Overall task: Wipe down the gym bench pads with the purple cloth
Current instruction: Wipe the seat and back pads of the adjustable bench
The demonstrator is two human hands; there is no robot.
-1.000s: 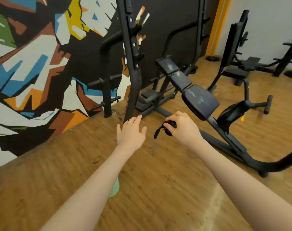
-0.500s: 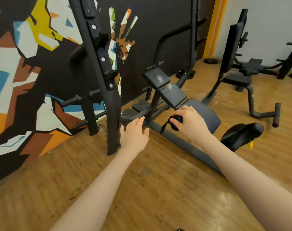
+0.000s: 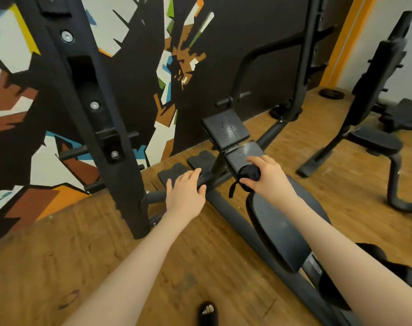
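Two hands have closed in on the bench over the last second. Your right hand [image 3: 268, 176], at about 2 o'clock from frame centre, now rests on the middle pad [image 3: 242, 156] with its fingers curled round a balled dark cloth [image 3: 248, 176], a strap end dangling at its 7 o'clock; a second ago it hung over the floor, short of the pads. The cloth reads nearly black, so its purple can't be confirmed. Your left hand [image 3: 186, 194] is spread flat and holds nothing, over the frame bar [image 3: 228, 208]. Droplets show on the upper pad [image 3: 226, 129]. Wiping looks about to begin; the long seat pad [image 3: 278, 234] waits at 5 o'clock.
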